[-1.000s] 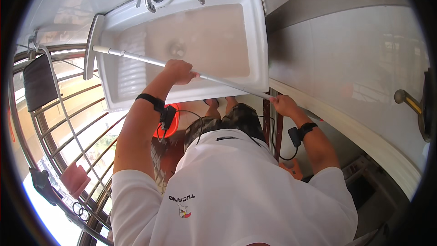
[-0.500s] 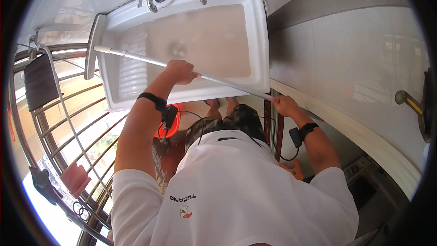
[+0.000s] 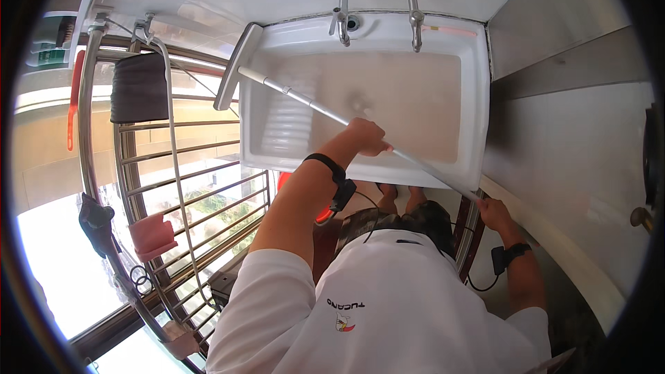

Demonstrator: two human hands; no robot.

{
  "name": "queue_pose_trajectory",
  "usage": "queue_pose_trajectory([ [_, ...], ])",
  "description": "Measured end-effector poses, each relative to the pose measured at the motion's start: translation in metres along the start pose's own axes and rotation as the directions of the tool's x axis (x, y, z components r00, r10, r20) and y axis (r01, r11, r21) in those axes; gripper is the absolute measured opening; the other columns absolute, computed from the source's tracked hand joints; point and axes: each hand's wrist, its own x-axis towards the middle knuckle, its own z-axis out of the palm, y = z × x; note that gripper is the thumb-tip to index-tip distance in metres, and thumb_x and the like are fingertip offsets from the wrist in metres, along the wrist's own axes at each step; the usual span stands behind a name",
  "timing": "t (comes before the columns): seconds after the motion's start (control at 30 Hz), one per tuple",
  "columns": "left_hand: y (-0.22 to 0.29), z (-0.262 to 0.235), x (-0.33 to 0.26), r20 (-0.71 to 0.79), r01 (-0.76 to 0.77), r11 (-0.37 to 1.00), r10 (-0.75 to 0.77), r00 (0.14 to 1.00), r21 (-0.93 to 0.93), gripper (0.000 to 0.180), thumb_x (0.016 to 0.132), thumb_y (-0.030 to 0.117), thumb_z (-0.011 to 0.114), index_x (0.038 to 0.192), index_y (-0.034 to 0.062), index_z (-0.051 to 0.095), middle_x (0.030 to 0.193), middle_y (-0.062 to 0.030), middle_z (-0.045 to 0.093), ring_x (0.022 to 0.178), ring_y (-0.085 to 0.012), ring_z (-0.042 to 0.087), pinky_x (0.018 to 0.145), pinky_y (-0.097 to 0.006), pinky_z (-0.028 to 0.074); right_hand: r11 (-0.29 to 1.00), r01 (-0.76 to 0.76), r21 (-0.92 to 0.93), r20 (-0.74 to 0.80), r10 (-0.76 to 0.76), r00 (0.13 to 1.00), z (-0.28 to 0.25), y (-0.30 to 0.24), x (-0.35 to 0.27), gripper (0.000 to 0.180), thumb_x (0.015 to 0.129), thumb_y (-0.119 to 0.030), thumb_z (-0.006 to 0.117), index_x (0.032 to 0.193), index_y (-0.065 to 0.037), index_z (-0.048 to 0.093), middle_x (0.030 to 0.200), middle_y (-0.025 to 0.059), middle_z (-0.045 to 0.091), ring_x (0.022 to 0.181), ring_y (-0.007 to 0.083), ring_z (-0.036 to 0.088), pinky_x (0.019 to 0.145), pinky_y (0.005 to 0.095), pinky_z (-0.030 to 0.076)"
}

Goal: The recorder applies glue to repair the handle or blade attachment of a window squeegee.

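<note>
My left hand (image 3: 367, 137) is closed round the middle of a long silver pole (image 3: 315, 106), above the near part of the sink. Farther down toward its near right end, my right hand (image 3: 494, 213) grips the same pole beside the sink's near right corner. At the far left end the pole joins a flat, bar-shaped head (image 3: 234, 69) with a dark edge; whether it is a squeegee or a flat mop I cannot tell. This head lies across the left rim of the white sink (image 3: 474, 118). Cloudy water (image 3: 409, 97) stands in the basin, over a ribbed washboard slope.
Two metal taps (image 3: 343, 19) reach over the sink's back edge, near a thin pink-handled item (image 3: 454, 30). Metal railings (image 3: 187, 123) with a black pad (image 3: 140, 88), a pink cloth (image 3: 154, 237) and a pale hose (image 3: 171, 111) line the left. A pale wall (image 3: 575, 145) stands at right.
The view has swung left, so the sink and pole appear farther right and more railing shows. Both hands keep their hold on the pole; its head is still at the sink's left rim.
</note>
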Motion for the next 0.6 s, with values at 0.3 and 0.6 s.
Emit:
queue_pose_trajectory([
  [0.3,-0.002,0.000,-0.001,-0.007,-0.020,0.999,0.019,1.000,-0.027,0.064,0.097,0.065,0.043,0.111,0.0091,0.072,0.105,-0.0124,0.072,0.106,-0.0327,0.067,0.088,-0.044,0.051,0.999,0.049,-0.004,-0.043,-0.049,0.998,0.003,0.003,0.000,0.059,0.103,-0.049,0.039,0.093,0.000,0.071,0.096,0.0267,0.069,0.097,0.0477,0.064,0.088,0.0548,0.050],
  [0.6,-0.004,0.000,-0.002,-0.033,-0.037,0.999,0.036,0.999,-0.040,0.063,0.096,0.065,0.045,0.108,0.0094,0.073,0.103,-0.0130,0.073,0.106,-0.0334,0.067,0.089,-0.045,0.051,1.000,0.022,0.005,-0.039,-0.022,0.999,0.008,0.011,0.004,0.063,0.102,-0.053,0.041,0.093,0.002,0.071,0.096,0.0279,0.069,0.098,0.0482,0.064,0.088,0.0550,0.051],
])
